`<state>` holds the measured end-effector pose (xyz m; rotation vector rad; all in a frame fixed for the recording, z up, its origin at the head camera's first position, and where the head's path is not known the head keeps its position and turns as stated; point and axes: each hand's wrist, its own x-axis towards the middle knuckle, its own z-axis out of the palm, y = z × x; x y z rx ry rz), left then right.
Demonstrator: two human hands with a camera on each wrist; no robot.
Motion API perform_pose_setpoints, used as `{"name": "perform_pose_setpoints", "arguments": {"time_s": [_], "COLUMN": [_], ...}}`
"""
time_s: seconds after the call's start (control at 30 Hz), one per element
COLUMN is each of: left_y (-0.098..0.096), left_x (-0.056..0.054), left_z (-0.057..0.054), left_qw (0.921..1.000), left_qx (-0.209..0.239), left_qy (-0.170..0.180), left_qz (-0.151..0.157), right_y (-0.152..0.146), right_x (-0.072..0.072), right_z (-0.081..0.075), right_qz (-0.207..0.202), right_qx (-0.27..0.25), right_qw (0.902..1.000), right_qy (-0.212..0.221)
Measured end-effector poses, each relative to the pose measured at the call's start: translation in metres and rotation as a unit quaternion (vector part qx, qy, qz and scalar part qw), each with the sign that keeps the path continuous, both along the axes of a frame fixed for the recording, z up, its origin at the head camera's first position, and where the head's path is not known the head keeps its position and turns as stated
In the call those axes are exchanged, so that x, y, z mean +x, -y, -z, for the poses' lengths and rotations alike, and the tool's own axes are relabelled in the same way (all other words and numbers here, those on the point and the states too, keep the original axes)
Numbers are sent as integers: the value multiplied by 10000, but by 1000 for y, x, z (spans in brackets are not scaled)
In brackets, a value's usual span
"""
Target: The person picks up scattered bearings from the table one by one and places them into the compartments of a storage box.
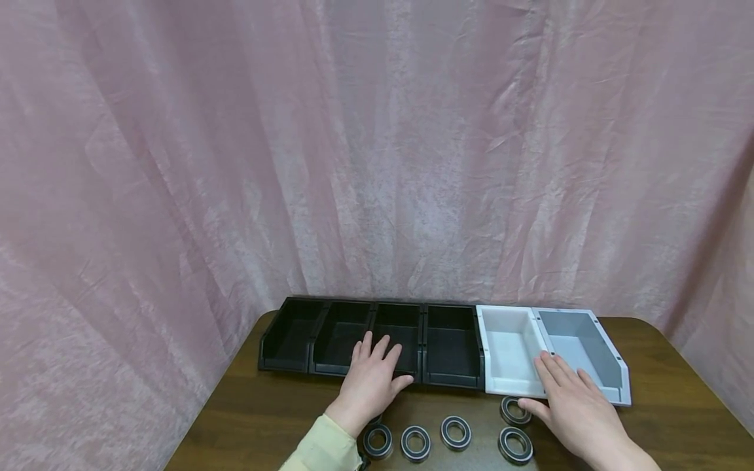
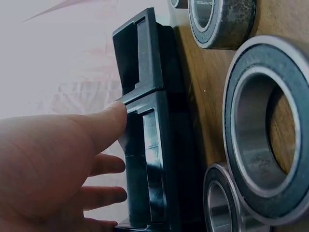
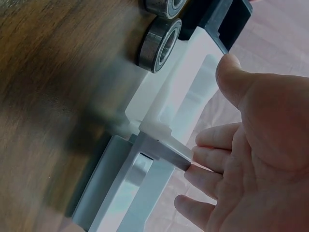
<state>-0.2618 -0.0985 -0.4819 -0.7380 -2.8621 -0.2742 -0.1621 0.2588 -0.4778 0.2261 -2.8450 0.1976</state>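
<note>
My left hand [image 1: 370, 383], fingers straight and spread, reaches over the front of the black bins [image 1: 452, 347]. In the left wrist view its thumb overlaps the edge of a bin [image 2: 153, 159]. Extended too, the fingers of my right hand [image 1: 574, 405] lie over the front of the white bin [image 1: 511, 350] and the grey bin [image 1: 574, 347]. Ball bearings lie flat on the table before the bins: one bearing [image 1: 377, 441] by the left wrist, two in the middle [image 1: 415, 444], and two beside the right thumb, the nearer bearing [image 1: 515, 445] fully visible. Another is mostly hidden under the left hand.
The bins stand side by side along the back of the brown wooden table [image 1: 235, 418]. A pink curtain [image 1: 377, 163] hangs right behind them. The table's right edge slopes away past the grey bin.
</note>
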Motion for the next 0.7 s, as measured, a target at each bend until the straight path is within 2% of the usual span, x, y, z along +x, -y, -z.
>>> {"name": "perform_pose_setpoints", "arguments": {"time_s": [0.23,0.47,0.6,0.7], "left_y": [0,10,13,13], "left_x": [-2,-7,-9,-10], "left_z": [-1,-9,-9,-8], "left_qw": [9999,9964,9959,9944], "left_qx": [93,552,396,165], "left_qy": [-66,-532,-704,-970], "left_qz": [49,-362,-406,-393], "right_y": [-1,-2,-4,-6], "right_x": [2,1,1,0], "right_z": [0,-1,-1,-1], "right_qz": [24,-39,-46,-53], "right_qx": [71,11,-33,-47], "right_qw": [10000,10000,10000,10000], "right_qy": [-60,-70,-52,5]}}
